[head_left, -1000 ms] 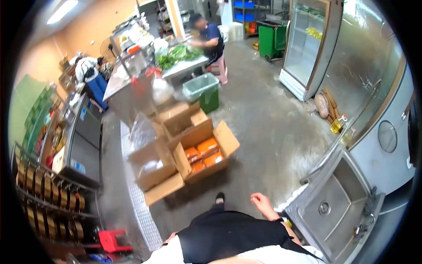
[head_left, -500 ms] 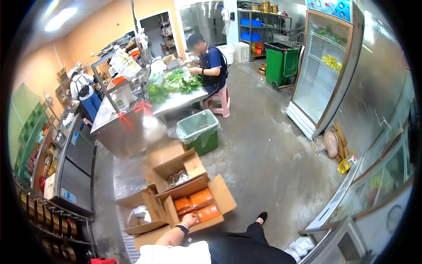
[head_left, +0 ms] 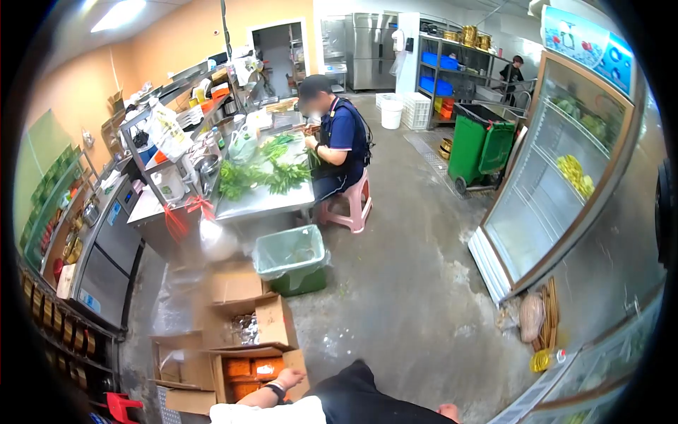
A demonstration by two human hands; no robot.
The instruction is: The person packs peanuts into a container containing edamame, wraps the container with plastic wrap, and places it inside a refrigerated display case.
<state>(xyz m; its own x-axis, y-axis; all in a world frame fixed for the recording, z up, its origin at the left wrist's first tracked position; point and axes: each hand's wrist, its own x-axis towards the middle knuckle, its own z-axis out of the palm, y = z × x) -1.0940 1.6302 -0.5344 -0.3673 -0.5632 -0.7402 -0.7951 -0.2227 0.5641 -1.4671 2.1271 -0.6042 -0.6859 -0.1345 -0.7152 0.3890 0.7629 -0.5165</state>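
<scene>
My left hand [head_left: 288, 379], with a dark band at the wrist, is over the right side of an open cardboard box [head_left: 295, 367] that holds orange packets [head_left: 240, 369]. Its fingers are too small to make out. At the bottom edge, right of my dark apron, a small part of my right hand [head_left: 448, 411] shows; its fingers are hidden. Behind the orange packets stands another open box [head_left: 277, 324] with small shiny packs inside. A third open box [head_left: 194, 371] is on the left.
A lined green bin [head_left: 300, 283] stands beyond the boxes. A person [head_left: 337, 152] sits on a pink stool [head_left: 361, 205] at a metal table with leafy greens [head_left: 282, 177]. A glass-door fridge [head_left: 547, 177] and an oil bottle [head_left: 544, 360] are on the right.
The view has moved forward and shifted, so the boxes now lie lower and further left. My left hand came into view over the orange packets; my right hand left view, then reappeared at the bottom edge.
</scene>
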